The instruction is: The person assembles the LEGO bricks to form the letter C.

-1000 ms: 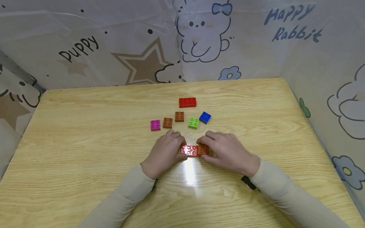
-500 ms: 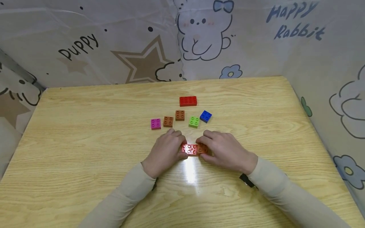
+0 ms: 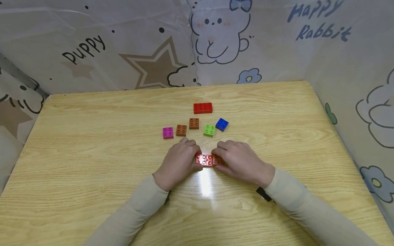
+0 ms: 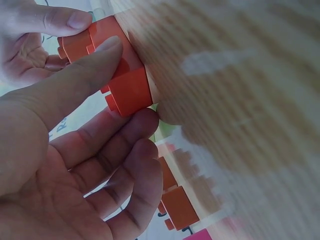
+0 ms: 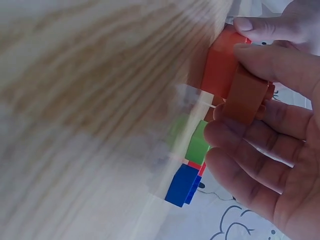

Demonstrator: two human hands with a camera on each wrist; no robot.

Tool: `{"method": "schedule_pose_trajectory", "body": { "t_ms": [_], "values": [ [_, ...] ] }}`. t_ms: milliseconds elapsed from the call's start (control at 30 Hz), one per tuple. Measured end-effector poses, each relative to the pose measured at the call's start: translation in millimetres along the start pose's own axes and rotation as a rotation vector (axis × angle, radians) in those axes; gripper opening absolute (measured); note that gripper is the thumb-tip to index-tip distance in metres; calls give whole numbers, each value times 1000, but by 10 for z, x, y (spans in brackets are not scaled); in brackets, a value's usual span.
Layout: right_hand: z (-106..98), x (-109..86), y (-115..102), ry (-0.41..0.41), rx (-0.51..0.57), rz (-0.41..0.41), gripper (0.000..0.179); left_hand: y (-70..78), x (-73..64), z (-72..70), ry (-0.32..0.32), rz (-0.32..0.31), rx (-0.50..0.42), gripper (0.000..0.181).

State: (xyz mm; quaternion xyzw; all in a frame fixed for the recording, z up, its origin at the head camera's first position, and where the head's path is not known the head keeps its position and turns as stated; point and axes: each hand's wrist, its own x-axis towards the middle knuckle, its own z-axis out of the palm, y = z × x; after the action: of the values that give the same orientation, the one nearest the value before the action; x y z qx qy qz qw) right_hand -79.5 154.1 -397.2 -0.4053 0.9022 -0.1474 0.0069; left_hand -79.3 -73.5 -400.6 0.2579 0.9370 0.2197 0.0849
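A long red toy building brick (image 3: 205, 160) lies on the table, studs up. My left hand (image 3: 178, 164) grips its left end between thumb and fingers. At the right end of the red brick, a brown square brick (image 5: 245, 97) stands higher, on its studs; whether it is fully pressed down I cannot tell. My right hand (image 3: 243, 161) pinches this brown brick, thumb on the near side and fingers on the far side, hiding much of it in the head view. In the left wrist view, the left thumb lies along the red brick's near side.
Beyond the hands lie a magenta brick (image 3: 168, 133), two brown bricks (image 3: 181, 130), a lime green brick (image 3: 209, 130) and a blue brick (image 3: 222, 124). Farther back is another long red brick (image 3: 202, 108). A printed curtain (image 3: 123, 44) borders the wooden table (image 3: 92, 164).
The right hand has shifted slightly left, and its fingers now cover more of the brown brick. The left hand keeps its grip on the red brick. The view has tilted a little.
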Motion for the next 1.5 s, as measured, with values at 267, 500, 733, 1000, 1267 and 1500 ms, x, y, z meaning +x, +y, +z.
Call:
{"method": "schedule_pose_trajectory", "body": {
  "t_ms": [267, 500, 733, 1000, 1267, 1500],
  "values": [
    [-2, 38, -13, 6, -27, -1, 28, 0, 14, -17, 6, -4, 1, 31],
    [17, 47, -27, -8, -34, 17, 29, 3, -7, 2, 0, -3, -13, 32],
    [21, 50, -28, -2, -44, 18, 28, -11, -38, 21, 20, 3, -35, 37],
    [23, 55, -35, -3, -53, 9, 27, -86, -74, 3, 4, 24, -78, 36],
    [26, 55, -33, -14, -51, 13, 28, -232, -114, -154, 32, 27, -106, 34],
    [28, 49, -37, -16, -61, 11, 29, -431, -97, -398, 174, -87, -121, 37]
  ]
}}
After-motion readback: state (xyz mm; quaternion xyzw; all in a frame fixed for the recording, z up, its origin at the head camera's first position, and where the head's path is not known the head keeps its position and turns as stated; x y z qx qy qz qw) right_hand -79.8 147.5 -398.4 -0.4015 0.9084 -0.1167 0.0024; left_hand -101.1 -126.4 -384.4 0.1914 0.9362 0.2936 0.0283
